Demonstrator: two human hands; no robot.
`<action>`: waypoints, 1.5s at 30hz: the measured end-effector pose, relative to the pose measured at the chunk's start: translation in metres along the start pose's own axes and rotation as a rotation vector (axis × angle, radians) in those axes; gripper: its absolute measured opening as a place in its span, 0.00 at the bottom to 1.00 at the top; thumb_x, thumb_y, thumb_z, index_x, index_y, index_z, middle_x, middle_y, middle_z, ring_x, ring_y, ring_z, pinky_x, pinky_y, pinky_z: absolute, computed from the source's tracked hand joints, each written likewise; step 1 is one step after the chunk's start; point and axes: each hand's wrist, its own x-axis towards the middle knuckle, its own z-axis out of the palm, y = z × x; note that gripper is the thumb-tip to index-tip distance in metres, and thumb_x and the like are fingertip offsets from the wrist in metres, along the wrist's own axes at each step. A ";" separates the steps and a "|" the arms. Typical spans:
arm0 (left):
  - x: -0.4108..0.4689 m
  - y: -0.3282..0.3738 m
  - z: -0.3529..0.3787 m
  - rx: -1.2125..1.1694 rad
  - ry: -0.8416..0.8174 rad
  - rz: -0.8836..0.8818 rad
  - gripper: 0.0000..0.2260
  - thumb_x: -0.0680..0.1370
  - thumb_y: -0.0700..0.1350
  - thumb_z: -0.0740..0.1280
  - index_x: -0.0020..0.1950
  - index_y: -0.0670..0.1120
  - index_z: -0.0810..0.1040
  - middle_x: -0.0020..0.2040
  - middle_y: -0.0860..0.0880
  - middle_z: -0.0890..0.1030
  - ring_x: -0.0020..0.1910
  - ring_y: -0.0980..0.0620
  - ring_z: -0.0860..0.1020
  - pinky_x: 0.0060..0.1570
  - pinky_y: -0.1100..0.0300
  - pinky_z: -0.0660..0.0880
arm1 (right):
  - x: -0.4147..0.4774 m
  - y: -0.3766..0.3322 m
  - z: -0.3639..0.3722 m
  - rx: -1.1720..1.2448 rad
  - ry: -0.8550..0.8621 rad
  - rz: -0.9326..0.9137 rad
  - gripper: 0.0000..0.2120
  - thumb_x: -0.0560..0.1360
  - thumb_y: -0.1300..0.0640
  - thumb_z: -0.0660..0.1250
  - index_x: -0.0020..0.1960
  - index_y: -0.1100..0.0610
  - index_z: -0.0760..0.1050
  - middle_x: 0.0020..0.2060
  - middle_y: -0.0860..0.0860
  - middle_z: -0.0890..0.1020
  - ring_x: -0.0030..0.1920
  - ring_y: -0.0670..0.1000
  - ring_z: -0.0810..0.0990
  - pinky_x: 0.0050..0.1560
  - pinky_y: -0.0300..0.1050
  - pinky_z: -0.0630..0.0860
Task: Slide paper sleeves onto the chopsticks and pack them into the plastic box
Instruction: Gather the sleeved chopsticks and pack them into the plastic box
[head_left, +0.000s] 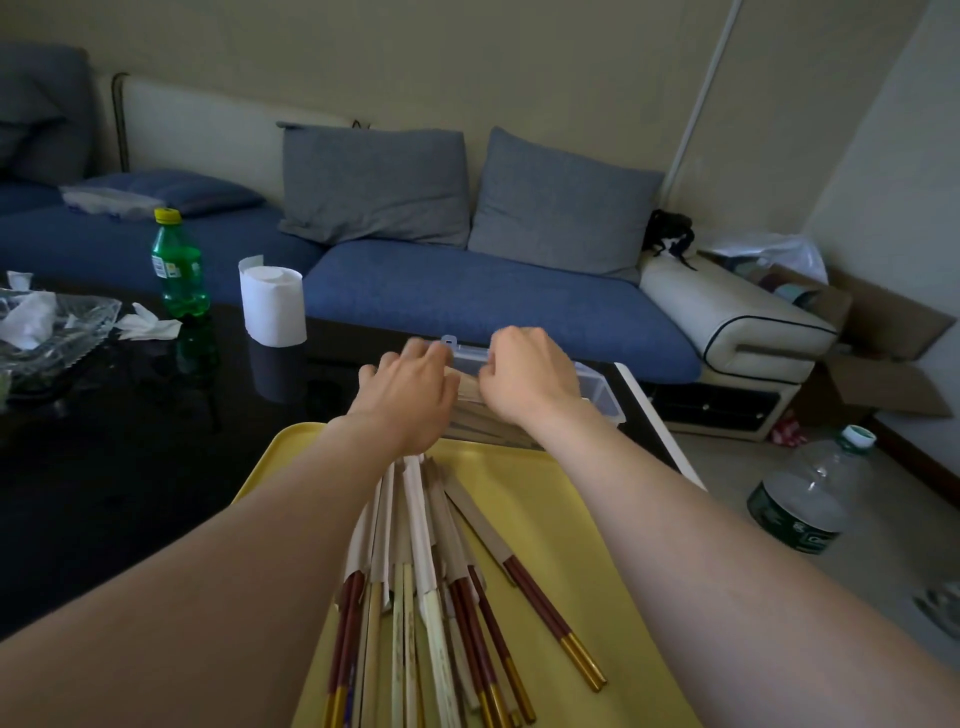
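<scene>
Chopsticks (431, 597) on tray (571, 519), black table (130, 441), sofa (467, 301); left hand (410, 395), right hand (530, 379) at plastic box (597, 384), grips unclear.

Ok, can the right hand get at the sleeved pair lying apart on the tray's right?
Probably yes: nothing covers that pair, and the right hand at the plastic box need only draw back.

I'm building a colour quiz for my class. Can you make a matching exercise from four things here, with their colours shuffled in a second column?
Things:
1. tray
2. roll
3. sofa seat
4. table bottle

Colours:
a. blue
b. green
c. yellow
d. white

Pairs: 1-c, 2-d, 3-a, 4-b
</scene>
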 end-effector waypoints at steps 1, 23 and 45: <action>-0.001 0.001 -0.002 0.005 0.056 0.007 0.14 0.86 0.52 0.55 0.70 0.49 0.69 0.65 0.45 0.71 0.61 0.43 0.74 0.62 0.43 0.70 | -0.005 -0.005 -0.005 0.012 0.030 -0.008 0.07 0.83 0.55 0.65 0.53 0.57 0.80 0.48 0.55 0.79 0.49 0.61 0.80 0.45 0.50 0.74; -0.040 0.008 -0.033 0.016 -0.389 -0.368 0.14 0.83 0.46 0.65 0.67 0.42 0.73 0.46 0.43 0.76 0.48 0.44 0.82 0.55 0.49 0.84 | -0.090 -0.055 -0.027 -0.061 -1.026 0.232 0.21 0.84 0.47 0.71 0.62 0.65 0.75 0.55 0.63 0.82 0.63 0.63 0.85 0.68 0.56 0.81; -0.023 0.011 -0.033 0.002 0.077 -0.356 0.03 0.80 0.42 0.64 0.49 0.44 0.75 0.42 0.46 0.77 0.42 0.43 0.80 0.45 0.51 0.79 | -0.065 -0.002 -0.043 0.153 -0.501 0.190 0.06 0.76 0.60 0.67 0.53 0.58 0.78 0.45 0.55 0.86 0.45 0.55 0.87 0.49 0.51 0.86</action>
